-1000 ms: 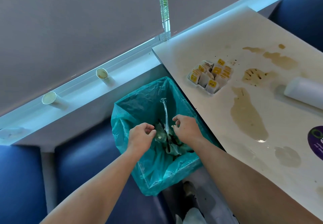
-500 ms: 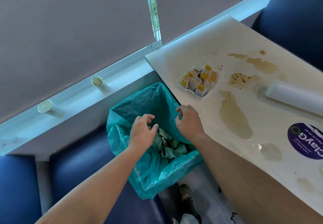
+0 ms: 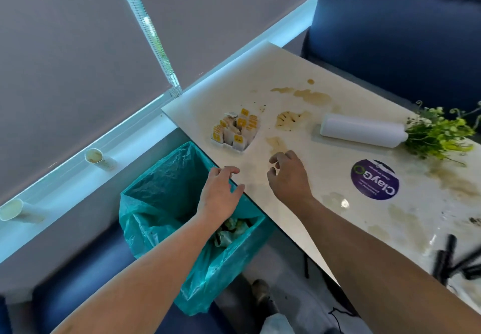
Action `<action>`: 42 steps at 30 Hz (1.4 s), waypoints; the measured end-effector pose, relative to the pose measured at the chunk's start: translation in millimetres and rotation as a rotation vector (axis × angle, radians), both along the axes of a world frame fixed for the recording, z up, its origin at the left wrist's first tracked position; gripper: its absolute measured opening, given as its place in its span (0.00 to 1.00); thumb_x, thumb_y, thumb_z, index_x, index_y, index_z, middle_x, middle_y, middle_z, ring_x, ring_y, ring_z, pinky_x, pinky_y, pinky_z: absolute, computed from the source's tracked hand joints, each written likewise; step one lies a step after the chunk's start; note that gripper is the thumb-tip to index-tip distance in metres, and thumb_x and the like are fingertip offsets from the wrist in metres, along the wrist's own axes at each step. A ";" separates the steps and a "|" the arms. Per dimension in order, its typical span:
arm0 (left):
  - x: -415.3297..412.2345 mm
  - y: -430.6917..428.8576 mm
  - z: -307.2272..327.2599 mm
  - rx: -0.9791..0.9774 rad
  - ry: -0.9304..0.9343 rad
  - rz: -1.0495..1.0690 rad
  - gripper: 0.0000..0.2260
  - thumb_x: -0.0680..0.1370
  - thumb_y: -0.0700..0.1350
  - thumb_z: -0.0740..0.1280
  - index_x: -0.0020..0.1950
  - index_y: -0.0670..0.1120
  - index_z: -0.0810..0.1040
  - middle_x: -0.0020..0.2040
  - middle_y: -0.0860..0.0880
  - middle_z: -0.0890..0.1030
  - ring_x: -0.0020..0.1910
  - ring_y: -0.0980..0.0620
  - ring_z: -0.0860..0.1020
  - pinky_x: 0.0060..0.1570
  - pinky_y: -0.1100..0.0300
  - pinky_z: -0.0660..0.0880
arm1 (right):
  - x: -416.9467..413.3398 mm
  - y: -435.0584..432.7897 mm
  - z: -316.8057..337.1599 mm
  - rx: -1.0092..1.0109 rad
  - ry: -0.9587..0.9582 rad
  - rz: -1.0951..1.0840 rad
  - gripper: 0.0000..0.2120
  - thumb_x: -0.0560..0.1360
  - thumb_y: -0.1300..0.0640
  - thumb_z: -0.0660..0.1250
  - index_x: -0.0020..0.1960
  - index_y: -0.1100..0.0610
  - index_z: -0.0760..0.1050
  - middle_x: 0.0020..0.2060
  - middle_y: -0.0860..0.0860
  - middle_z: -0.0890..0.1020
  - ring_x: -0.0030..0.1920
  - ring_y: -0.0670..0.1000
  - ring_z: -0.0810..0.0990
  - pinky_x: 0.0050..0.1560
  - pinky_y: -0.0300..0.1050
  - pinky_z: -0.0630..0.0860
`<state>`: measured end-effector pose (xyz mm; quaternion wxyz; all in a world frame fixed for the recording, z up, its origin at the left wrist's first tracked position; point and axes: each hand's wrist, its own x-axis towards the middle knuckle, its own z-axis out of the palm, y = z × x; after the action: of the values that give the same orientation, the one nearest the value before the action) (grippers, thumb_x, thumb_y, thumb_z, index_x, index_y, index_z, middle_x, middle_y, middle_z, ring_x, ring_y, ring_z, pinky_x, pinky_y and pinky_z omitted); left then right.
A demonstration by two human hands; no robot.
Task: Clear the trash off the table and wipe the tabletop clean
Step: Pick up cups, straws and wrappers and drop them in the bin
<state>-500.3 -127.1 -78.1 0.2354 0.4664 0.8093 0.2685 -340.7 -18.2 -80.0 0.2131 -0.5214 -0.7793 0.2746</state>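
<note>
the trash-clearing step is judged to be in hand; wiping is not yet begun. one lined bin (image 3: 161, 198), trash inside, is set against the left edge of the table (image 3: 333, 162). the left hand (image 3: 218, 195) and right hand (image 3: 289, 177) are held over that edge, fingers loosely spread, nothing gripped. next, a level lift of the one sachet tray (image 3: 235, 130) is called for. farther on, one white bottle (image 3: 361, 130) lies flat, one flower bunch (image 3: 437, 133) at its mouth; two paper cups (image 3: 100, 159) are counted on the sill.
</note>
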 end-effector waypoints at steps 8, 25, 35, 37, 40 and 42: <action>88.6 30.8 -4.9 -0.001 -0.007 -0.204 0.16 0.79 0.52 0.71 0.66 0.60 0.73 0.59 0.55 0.69 0.48 0.55 0.78 0.51 0.60 0.75 | 119.4 -0.2 -3.3 -0.018 -0.005 -0.192 0.10 0.77 0.63 0.67 0.58 0.59 0.78 0.54 0.53 0.76 0.55 0.55 0.77 0.54 0.49 0.77; 311.4 44.6 -6.7 -0.055 -0.009 -0.555 0.17 0.79 0.51 0.71 0.67 0.57 0.73 0.59 0.53 0.71 0.48 0.55 0.78 0.55 0.56 0.78 | 377.0 -38.5 -12.4 -0.073 0.020 -0.651 0.13 0.75 0.63 0.67 0.59 0.59 0.79 0.55 0.56 0.76 0.55 0.57 0.76 0.56 0.49 0.76; 414.1 45.8 -14.5 -0.067 0.029 -0.670 0.15 0.79 0.50 0.71 0.64 0.55 0.76 0.58 0.51 0.73 0.49 0.52 0.77 0.55 0.56 0.77 | 490.5 -79.3 -10.7 -0.124 0.026 -0.779 0.14 0.76 0.61 0.66 0.61 0.58 0.78 0.57 0.53 0.74 0.53 0.53 0.76 0.50 0.47 0.74; 435.5 48.2 -15.2 -0.066 0.036 -0.695 0.14 0.79 0.51 0.71 0.64 0.55 0.77 0.57 0.52 0.72 0.47 0.53 0.78 0.51 0.57 0.76 | 513.3 -89.2 -11.4 -0.139 0.011 -0.793 0.14 0.76 0.61 0.65 0.61 0.56 0.77 0.58 0.53 0.74 0.57 0.54 0.75 0.51 0.46 0.72; 468.2 51.3 -15.7 -0.059 0.047 -0.732 0.14 0.79 0.51 0.70 0.64 0.56 0.77 0.56 0.53 0.72 0.44 0.56 0.78 0.48 0.59 0.74 | 549.5 -102.8 -10.6 -0.135 -0.011 -0.816 0.14 0.76 0.60 0.67 0.62 0.57 0.77 0.59 0.54 0.75 0.59 0.57 0.74 0.54 0.47 0.74; 486.8 53.2 -16.9 -0.063 0.051 -0.763 0.14 0.79 0.51 0.70 0.64 0.56 0.77 0.56 0.54 0.72 0.44 0.55 0.78 0.49 0.57 0.76 | 568.6 -108.4 -12.3 -0.176 -0.028 -0.829 0.16 0.76 0.60 0.67 0.64 0.57 0.76 0.60 0.54 0.73 0.60 0.58 0.74 0.55 0.51 0.77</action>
<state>-13.6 -73.8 -95.0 0.3124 0.7331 0.5911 0.1247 227.9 -126.6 -92.3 0.2495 -0.8105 -0.4802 0.2240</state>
